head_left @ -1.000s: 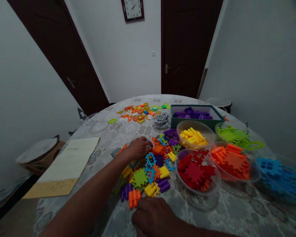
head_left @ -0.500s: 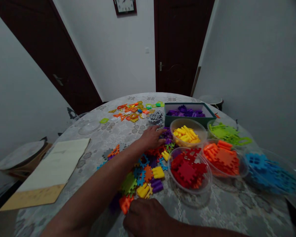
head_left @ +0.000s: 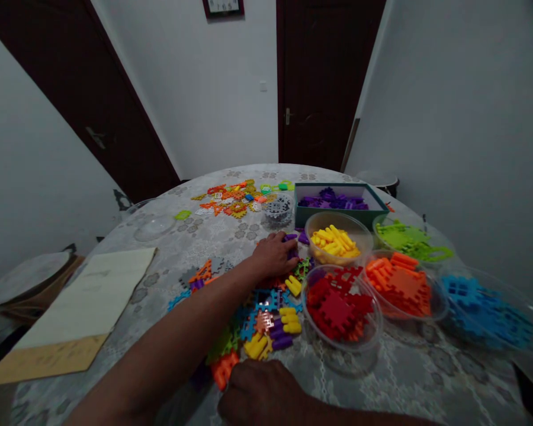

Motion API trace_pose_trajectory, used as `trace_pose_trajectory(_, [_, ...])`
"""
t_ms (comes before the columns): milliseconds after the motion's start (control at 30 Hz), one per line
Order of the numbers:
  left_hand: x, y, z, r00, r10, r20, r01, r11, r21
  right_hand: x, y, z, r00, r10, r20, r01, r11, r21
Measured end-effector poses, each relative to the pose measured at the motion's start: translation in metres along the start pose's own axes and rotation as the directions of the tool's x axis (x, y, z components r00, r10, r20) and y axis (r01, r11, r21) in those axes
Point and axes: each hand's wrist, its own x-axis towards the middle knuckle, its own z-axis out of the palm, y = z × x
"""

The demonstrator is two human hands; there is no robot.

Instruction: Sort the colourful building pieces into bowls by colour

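My left hand (head_left: 274, 255) reaches across the loose pile, its fingers curled over some purple plastic building pieces (head_left: 292, 244). More purple lies just beyond its fingertips. My right hand (head_left: 263, 391) is a loose fist at the near edge of the pile, beside an orange piece (head_left: 224, 368); whatever its fingers hold, if anything, is hidden. Between the hands lie mixed interlocking pieces: blue ones (head_left: 249, 324), yellow ones (head_left: 290, 319) and a green one partly under my left forearm. Right of the pile stands a clear bowl of red pieces (head_left: 337, 310).
Clear bowls hold yellow (head_left: 336, 241), orange (head_left: 411, 284), green (head_left: 402, 235) and blue pieces (head_left: 484, 307). Behind them stands a green-sided box (head_left: 337, 218) with purple pieces, beside a tub of grey ones (head_left: 278, 207). A scattered heap (head_left: 235, 198) lies farther back; a paper pad (head_left: 84, 296) is at left.
My left hand has moved rightward over the pile to the purple pieces and curled its fingers over them. My right hand stays near the orange piece. The view has shifted slightly.
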Motion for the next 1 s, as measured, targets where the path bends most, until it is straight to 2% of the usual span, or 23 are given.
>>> trace_pose_trajectory(233, [-0.045,-0.01,-0.007,1.0,-0.01,0.004,0.01,1.0,0.022,-0.005,-0.003,-0.018,0.999,-0.02,-0.027,0.021,0.999,0.032])
trace_pose_trajectory(400, [-0.068,-0.018,-0.02,0.997,-0.022,0.079,0.02,1.0,0.019,-0.008,-0.008,-0.03,0.995,-0.059,-0.077,0.064,0.995,0.076])
trace_pose_trajectory(567, [-0.077,-0.02,-0.041,0.985,-0.023,0.168,0.016,0.999,0.045,-0.01,-0.004,-0.025,0.988,-0.138,-0.064,0.145,0.981,0.127])
trace_pose_trajectory(633, [-0.071,-0.015,-0.047,0.988,-0.031,0.15,0.024,0.999,0.047,-0.01,-0.003,-0.023,0.987,-0.149,-0.066,0.157,0.98,0.12])
trace_pose_trajectory(733, [-0.047,-0.006,-0.047,0.997,-0.045,0.056,0.043,0.999,0.031,-0.008,-0.001,-0.019,0.986,-0.157,-0.057,0.162,0.982,0.099])
trace_pose_trajectory(800, [-0.024,0.0,-0.039,0.999,-0.047,0.02,0.047,0.999,0.02,-0.007,0.0,-0.015,0.986,-0.155,-0.054,0.159,0.984,0.086])
trace_pose_trajectory(1000, [0.039,0.013,-0.007,0.991,-0.122,0.048,0.122,0.993,-0.001,-0.002,0.002,0.004,0.99,-0.14,-0.01,0.141,0.989,0.047])
